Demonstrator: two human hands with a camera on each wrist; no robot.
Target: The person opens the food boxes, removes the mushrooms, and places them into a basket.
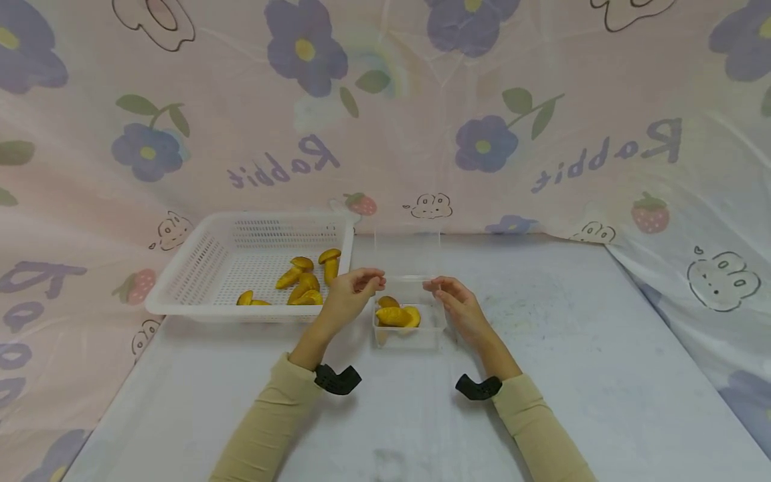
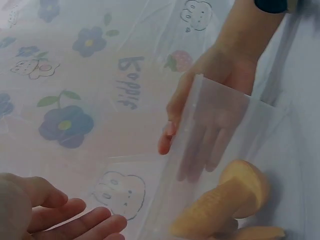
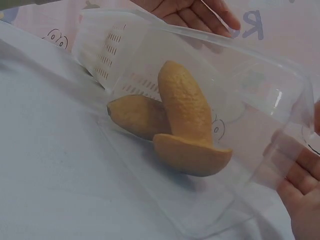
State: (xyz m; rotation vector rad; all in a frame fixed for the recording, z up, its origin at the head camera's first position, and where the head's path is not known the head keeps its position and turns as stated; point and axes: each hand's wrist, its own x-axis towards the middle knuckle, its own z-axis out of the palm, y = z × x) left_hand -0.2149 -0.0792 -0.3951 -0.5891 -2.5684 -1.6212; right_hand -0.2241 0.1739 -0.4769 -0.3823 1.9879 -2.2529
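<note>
A clear plastic box (image 1: 425,339) stands on the table with its hinged lid (image 1: 407,253) raised at the back. Yellow-brown mushrooms lie inside; one mushroom (image 3: 185,107) rests across another mushroom (image 3: 137,117) in the right wrist view. My left hand (image 1: 349,296) is at the box's back left corner, fingers loosely bent, gripping nothing. On the opposite side my right hand (image 1: 462,309) has its fingers extended along the outside of the clear wall, seen through it in the left wrist view. Whether either hand touches the plastic cannot be told.
A white perforated basket (image 1: 181,274) stands left of the box, holding several mushrooms, among them an upright mushroom (image 1: 330,266). A printed curtain (image 1: 385,134) hangs behind the white table (image 1: 572,348). Black bands (image 1: 338,379) sit on both wrists.
</note>
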